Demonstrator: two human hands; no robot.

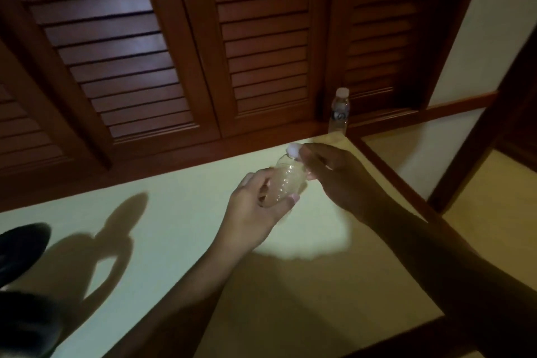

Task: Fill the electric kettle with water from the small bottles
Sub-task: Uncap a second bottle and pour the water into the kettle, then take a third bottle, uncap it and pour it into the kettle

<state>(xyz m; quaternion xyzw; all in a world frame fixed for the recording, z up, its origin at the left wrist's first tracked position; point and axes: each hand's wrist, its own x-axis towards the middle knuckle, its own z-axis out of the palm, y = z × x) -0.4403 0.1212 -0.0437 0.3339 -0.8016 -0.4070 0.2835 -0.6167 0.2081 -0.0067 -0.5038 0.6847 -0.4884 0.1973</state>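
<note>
My left hand grips a small clear plastic bottle around its lower body, tilted with the neck pointing up and to the right, above a pale counter. The fingers of my right hand pinch its white cap. The bottle looks clear all through; I cannot tell how much water it holds. A second small bottle with a white cap and a label stands upright at the back of the counter. A dark rounded object, likely the kettle, sits at the left edge, cut off by the frame.
Dark wooden louvred doors rise behind the counter. The counter has a wooden rim on its right side, with a lower pale surface beyond it. The kettle's shadow falls across the left half of the counter.
</note>
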